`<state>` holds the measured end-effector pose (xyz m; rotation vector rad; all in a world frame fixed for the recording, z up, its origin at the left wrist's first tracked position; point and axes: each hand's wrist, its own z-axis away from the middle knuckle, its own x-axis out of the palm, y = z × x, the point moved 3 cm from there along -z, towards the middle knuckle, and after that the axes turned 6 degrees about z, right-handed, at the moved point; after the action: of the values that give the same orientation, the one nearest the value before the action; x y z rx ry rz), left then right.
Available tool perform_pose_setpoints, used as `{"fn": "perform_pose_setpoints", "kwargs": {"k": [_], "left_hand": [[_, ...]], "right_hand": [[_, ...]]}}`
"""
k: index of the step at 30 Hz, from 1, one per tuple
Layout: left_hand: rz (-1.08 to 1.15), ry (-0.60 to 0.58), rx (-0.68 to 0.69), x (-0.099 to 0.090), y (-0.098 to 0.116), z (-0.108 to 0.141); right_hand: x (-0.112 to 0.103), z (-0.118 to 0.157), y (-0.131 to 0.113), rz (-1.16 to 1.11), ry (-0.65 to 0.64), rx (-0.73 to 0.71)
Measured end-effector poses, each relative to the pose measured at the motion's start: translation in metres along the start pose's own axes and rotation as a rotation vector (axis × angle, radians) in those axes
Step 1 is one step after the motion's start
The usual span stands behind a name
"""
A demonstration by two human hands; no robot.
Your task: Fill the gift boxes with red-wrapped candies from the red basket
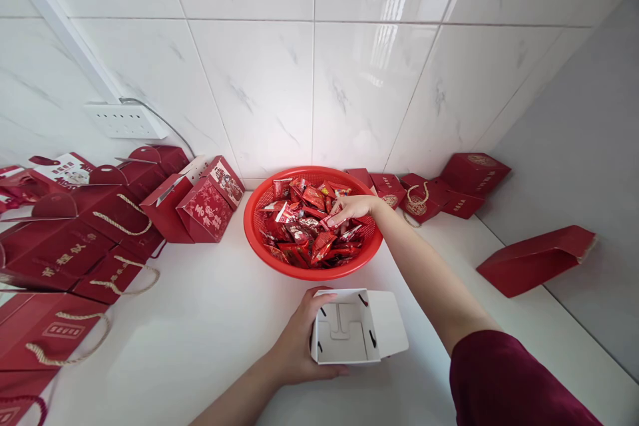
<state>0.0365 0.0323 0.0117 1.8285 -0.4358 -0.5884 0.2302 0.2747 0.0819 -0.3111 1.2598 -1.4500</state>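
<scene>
My left hand (298, 339) grips an open gift box (344, 333) from its left side, thumb along the lower edge and fingers round the upper edge. The box's white inside faces up with no contents showing, and its flap (393, 323) is folded out to the right. Four-sided slits aside, dark cord ends poke through its inner walls. Above it, my right hand (353, 208) reaches over the red plastic basket (312, 273), fingers stretched down onto wrapped candies (304, 233). Its fingertips touch the pile; no candy is clearly held.
Red gift boxes with rope handles (64, 253) crowd the left of the white table (200, 333). A patterned red box (210, 210) stands beside the basket. More red boxes (469, 183) line the back right, and one (536, 259) lies at the right edge. A power socket (124, 121) is on the tiled wall.
</scene>
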Motion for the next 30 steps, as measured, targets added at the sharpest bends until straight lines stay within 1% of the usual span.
{"fn": "perform_pose_setpoints", "kwargs": {"k": [7, 11, 13, 15, 18, 21, 23, 30], "left_hand": [[0.000, -0.004, 0.000, 0.000, 0.001, -0.001], [0.004, 0.002, -0.005, 0.000, 0.001, 0.000], [0.004, 0.007, -0.008, 0.000, 0.001, 0.000], [-0.001, 0.010, -0.005, 0.000, 0.001, 0.000], [-0.001, 0.000, 0.011, 0.000, 0.000, 0.000], [-0.002, -0.010, 0.022, 0.000, -0.001, 0.001], [-0.004, -0.007, 0.026, 0.000, -0.002, 0.001], [-0.007, -0.019, 0.039, 0.000, 0.003, -0.002]], "right_hand": [[-0.004, 0.000, -0.001, 0.015, 0.074, -0.003], [0.000, -0.003, 0.001, -0.065, 0.091, 0.028], [0.001, -0.003, 0.001, -0.099, 0.089, 0.018], [0.001, 0.001, 0.001, -0.115, 0.075, -0.021], [-0.001, 0.010, 0.001, -0.151, 0.073, -0.128], [-0.005, 0.016, 0.003, -0.215, 0.145, -0.243], [-0.006, 0.016, 0.004, -0.245, 0.185, -0.292], [-0.006, 0.010, 0.009, -0.236, 0.226, -0.326]]}}
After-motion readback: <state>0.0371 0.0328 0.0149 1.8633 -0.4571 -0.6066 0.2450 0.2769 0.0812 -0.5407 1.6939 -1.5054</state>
